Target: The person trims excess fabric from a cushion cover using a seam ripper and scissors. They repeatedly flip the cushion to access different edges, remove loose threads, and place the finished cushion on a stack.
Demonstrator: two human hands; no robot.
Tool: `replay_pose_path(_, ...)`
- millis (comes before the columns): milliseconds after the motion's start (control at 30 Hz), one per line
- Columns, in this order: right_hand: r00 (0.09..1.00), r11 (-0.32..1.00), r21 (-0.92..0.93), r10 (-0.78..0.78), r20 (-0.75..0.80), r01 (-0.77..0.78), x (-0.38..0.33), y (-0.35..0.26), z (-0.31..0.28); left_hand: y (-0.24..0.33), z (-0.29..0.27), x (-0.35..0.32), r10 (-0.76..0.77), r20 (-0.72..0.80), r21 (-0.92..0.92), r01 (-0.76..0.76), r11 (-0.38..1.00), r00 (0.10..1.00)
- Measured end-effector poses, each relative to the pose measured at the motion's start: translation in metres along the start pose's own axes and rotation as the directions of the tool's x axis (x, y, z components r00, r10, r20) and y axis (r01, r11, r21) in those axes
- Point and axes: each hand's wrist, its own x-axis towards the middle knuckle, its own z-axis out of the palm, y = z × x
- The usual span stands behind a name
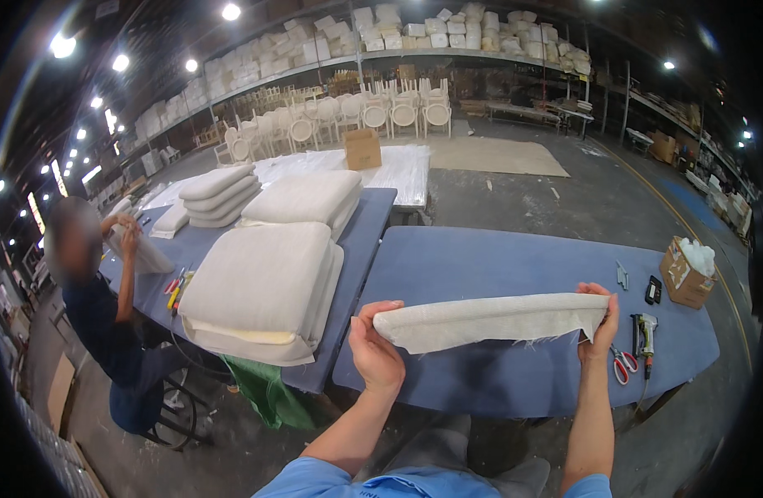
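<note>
A cream, fabric-covered seat cushion [489, 319] is held up edge-on above the blue padded table [514, 266]. Loose fabric with a frayed raw edge hangs along its lower side. My left hand [376, 344] grips its left end, the fingers partly behind it. At the other end, my right hand [599, 322] is closed round the corner. Red-handled scissors [622, 365] and a staple gun [645, 336] with a hose lie just right of my right hand. The cushion's far face is hidden.
Left stand stacks of similar cushions [257, 270] on another blue table [363, 236]. A seated co-worker [116, 332] handles a cushion there. A cardboard box [687, 278] with white stuffing and a black object [653, 290] lie right. Green cloth [269, 390] hangs between the tables.
</note>
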Motion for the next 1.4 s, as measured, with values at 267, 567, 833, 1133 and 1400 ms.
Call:
replay_pose_path(267, 1.0, 0.998, 0.055, 0.009, -0.014, -0.008, -0.005, -0.003, -0.017, 0.007, 0.004, -0.029, 0.045, 0.125, 0.19, -0.068, 0.98, 0.991)
replay_pose_path(567, 0.999, 0.998, 0.048, -0.042, -0.026, 0.043, -0.078, 0.007, -0.038, 0.014, -0.05, -0.086, 0.073, 0.177, 0.39, -0.138, 0.91, 0.981)
replay_pose_path(833, 0.974, 0.995, 0.078, 0.072, -0.216, -0.056, -0.172, 0.019, -0.065, 0.041, -0.103, -0.181, -0.352, 0.166, 0.388, 0.267, 0.882, 0.921)
replay_pose_path(1133, 0.766, 0.941, 0.087, 0.318, -0.559, -0.327, -0.233, 0.035, -0.098, 0.043, -0.116, -0.177, -0.84, -0.028, 0.04, 0.84, 0.54, 0.542)
replay_pose_path(1400, 0.949, 0.51, -0.82, -0.025, -0.315, -0.259, -0.252, -0.006, -0.104, 0.089, -0.045, -0.139, -0.781, 0.026, 0.801, 0.455, 0.39, 0.624)
